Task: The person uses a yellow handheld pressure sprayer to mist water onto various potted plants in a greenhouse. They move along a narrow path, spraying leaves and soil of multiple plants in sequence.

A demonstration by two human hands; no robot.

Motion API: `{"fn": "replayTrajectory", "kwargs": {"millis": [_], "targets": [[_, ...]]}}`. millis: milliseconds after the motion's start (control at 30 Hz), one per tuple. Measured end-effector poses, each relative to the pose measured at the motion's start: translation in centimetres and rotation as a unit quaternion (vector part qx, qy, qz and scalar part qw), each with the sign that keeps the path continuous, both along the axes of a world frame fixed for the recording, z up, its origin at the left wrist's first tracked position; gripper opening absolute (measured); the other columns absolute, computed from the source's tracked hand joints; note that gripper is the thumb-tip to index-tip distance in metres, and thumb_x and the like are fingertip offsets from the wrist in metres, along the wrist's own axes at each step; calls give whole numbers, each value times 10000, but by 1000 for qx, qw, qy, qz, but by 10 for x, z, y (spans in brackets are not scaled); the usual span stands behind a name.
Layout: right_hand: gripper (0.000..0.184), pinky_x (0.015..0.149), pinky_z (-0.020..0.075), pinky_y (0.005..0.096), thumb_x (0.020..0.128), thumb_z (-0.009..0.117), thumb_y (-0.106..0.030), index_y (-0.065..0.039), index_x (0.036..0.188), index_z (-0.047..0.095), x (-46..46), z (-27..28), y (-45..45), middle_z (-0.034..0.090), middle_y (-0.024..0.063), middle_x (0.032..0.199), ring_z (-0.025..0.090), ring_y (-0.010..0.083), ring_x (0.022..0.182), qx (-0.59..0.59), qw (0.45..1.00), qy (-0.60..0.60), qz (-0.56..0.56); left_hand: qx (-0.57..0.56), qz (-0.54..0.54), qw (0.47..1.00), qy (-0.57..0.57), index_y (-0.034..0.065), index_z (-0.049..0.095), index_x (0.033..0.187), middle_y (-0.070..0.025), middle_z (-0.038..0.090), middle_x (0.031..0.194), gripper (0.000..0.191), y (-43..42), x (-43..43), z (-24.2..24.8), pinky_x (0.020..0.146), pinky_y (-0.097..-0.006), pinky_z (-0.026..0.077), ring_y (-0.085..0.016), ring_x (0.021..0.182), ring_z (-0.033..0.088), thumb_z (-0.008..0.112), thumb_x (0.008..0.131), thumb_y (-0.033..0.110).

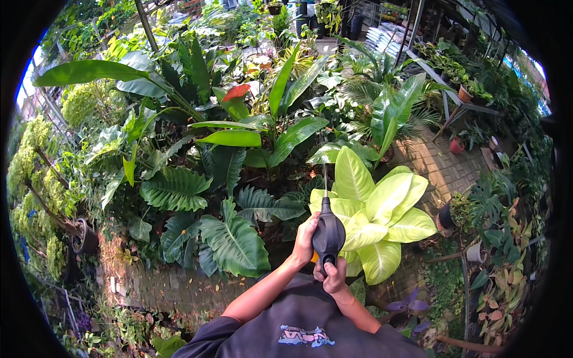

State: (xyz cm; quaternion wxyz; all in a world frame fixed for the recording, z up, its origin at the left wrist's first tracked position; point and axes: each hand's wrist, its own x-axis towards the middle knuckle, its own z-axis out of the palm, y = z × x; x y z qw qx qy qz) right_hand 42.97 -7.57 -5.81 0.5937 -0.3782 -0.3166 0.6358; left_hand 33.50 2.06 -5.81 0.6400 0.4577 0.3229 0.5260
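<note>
A hand-held pump sprayer with a black head is held before my chest, its nozzle pointing away from me. My left hand grips its left side. My right hand is closed around the rear of the head, with the thumb on top. A sliver of orange body shows beneath; the rest is hidden. A thin stream of water leaves the nozzle towards the plants ahead. Right beside the sprayer spreads a dieffenbachia with large yellow-green leaves. Beyond the nozzle stand upright broad-leaved green plants.
Large ribbed dark-green leaves crowd the left front. A brick path runs along the right, near a red pot. A metal-framed plant bench stands at the upper right. White sacks are stacked at the back. A dark pot sits left.
</note>
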Motion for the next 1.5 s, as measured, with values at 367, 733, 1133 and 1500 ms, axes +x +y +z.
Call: {"fn": "replayTrajectory", "kwargs": {"millis": [367,733,1133,1500], "targets": [[360,428,336,244,829,564,-338,11,753,525,1,-2,-2,494,35,587,440,93,464,84,995,-50,-33,29,-13,999,21,-109,483,1248,-101,617,1052,606,-3,6,16,874,-271,421,-153,937,558,393,964,418],[337,432,338,236,830,564,-319,11,773,524,-2,-8,-10,500,39,617,437,90,464,29,999,-7,-32,21,-6,999,28,-97,507,1221,-78,620,980,565,-9,3,10,820,-274,429,-134,884,547,395,967,394],[375,407,334,244,792,541,-347,23,741,513,-3,-7,-14,487,50,597,439,108,435,42,997,-51,-49,31,-36,999,19,-89,516,1205,-54,595,933,554,-10,6,12,770,-271,419,-121,846,516,399,964,396],[375,413,313,237,818,562,-356,2,716,520,-1,-6,-24,478,28,562,418,87,435,53,996,-24,-63,26,-51,998,18,-80,523,1186,-52,581,909,527,-18,11,5,753,-272,414,-124,822,506,399,953,376]]}}
